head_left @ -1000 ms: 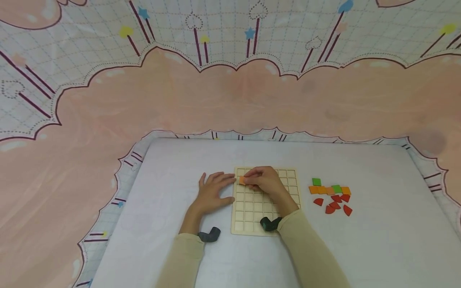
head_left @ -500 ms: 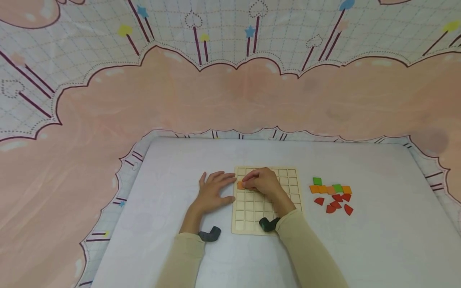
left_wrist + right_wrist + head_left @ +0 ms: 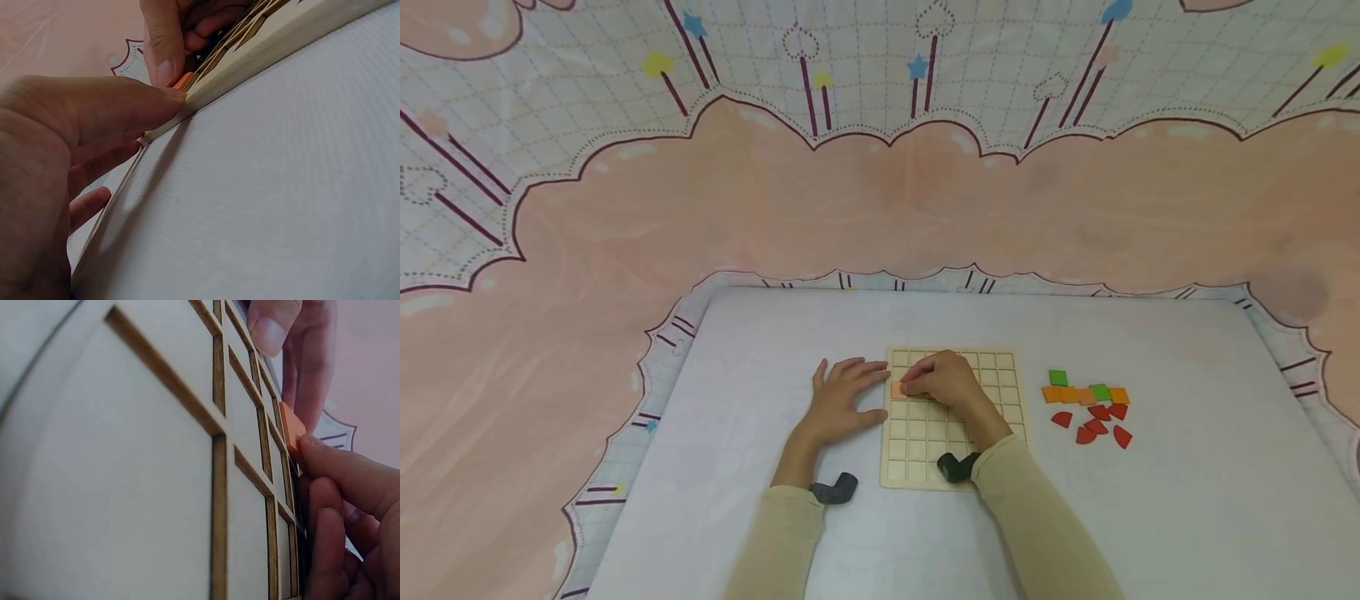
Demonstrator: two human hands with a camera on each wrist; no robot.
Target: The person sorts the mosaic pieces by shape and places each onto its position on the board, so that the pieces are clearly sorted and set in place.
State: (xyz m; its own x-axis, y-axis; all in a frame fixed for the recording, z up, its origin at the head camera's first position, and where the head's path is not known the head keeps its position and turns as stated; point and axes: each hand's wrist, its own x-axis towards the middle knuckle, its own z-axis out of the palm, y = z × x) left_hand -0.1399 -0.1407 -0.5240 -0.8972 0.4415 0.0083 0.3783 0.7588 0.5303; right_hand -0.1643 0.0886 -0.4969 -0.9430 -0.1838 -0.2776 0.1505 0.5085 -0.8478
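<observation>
"Sleeves (image 3: 1045, 525) are closest, right?"

"Yes, 2 tan ones. Count the clock from the middle of the wooden board (image 3: 917, 450): they are at 8 and 5 o'clock. Each wrist wears a black gadget (image 3: 835, 488)."

"What is the board like?"

"Flat, with lots of little boxes cut into it. It lies on the white table (image 3: 700, 500)."

"And the red bits?"

"6 red wedges (image 3: 1062, 420) lie loose at 3 o'clock, off the board."

"How is the left hand (image 3: 838, 407)?"

"It is at 9 o'clock. Its fingers are spread apart and it holds nothing. Its thumb tip touches the board's edge."

"And the right hand (image 3: 951, 383)?"

"It is over the board at 12 o'clock. Its thumb and finger pinch the orange tile (image 3: 897, 390)."

"So where is that tile?"

"At 10 o'clock, by the boxes along the board's left edge. I can't tell if it sits flat in a box."

"What is just past the red wedges?"

"A row at 3 o'clock: 4 orange squares (image 3: 1069, 395) and 1 green square. Just behind its left end is 1 more green square (image 3: 1057, 377)."

"And far off?"

"Peach and white cloth (image 3: 925, 208) with blue stars, at 12 o'clock."
</observation>
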